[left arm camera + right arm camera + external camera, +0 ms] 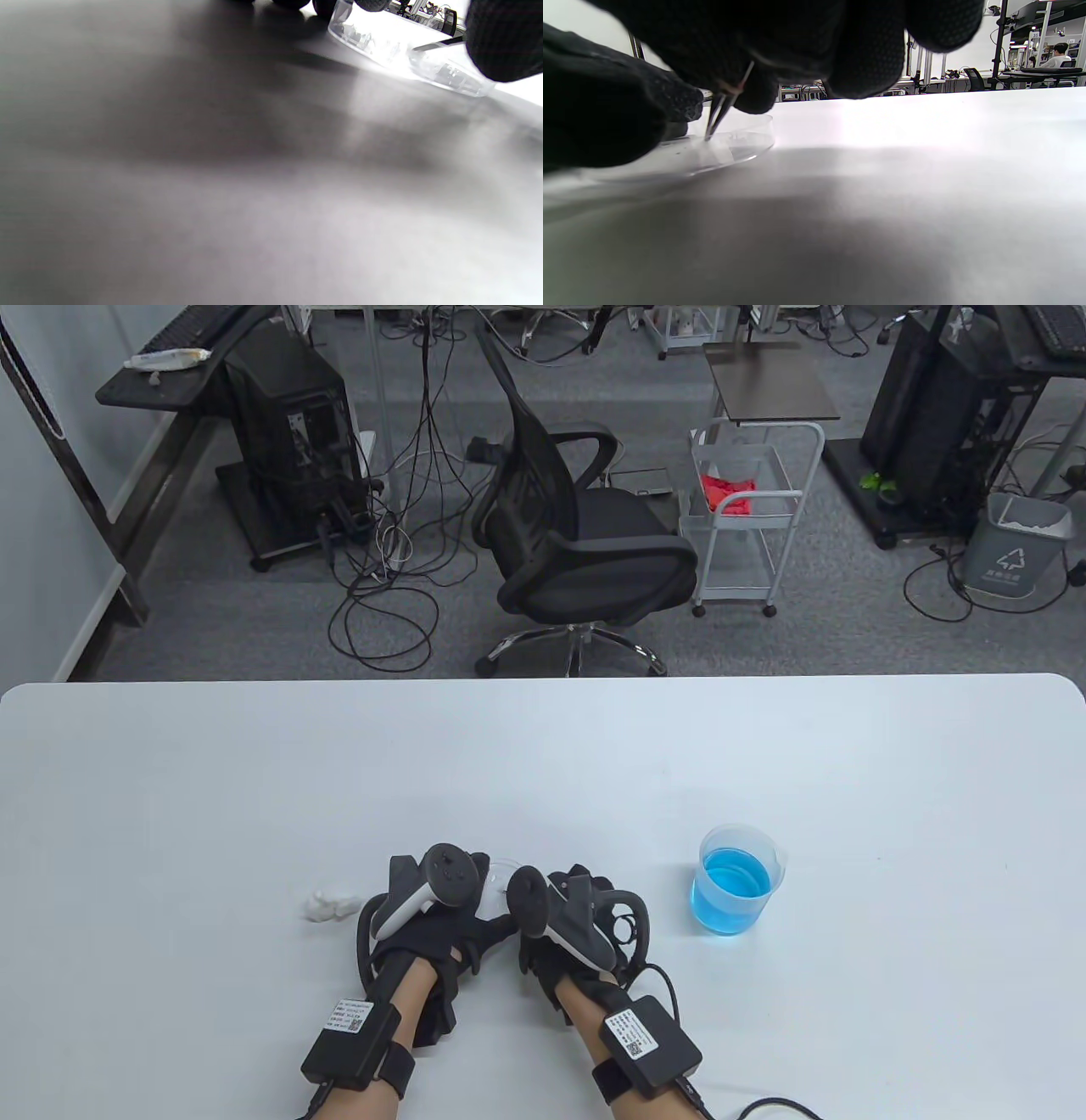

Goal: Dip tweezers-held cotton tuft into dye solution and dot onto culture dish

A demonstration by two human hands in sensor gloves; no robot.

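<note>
The clear culture dish (501, 872) lies on the white table (543, 763), mostly hidden under both hands. My left hand (437, 903) holds the dish at its rim; the dish shows in the left wrist view (403, 53). My right hand (543, 912) pinches metal tweezers (723, 106), with the tips pointing down and touching inside the dish (712, 150). I cannot make out a cotton tuft at the tips. A beaker of blue dye (736, 882) stands to the right of my right hand. A pile of white cotton (327, 903) lies to the left of my left hand.
The table's far edge (543, 678) runs across the middle of the table view. Behind it are an office chair (577, 534) and a white cart (751, 517). A cable (764, 1107) trails from my right wrist along the table's near edge.
</note>
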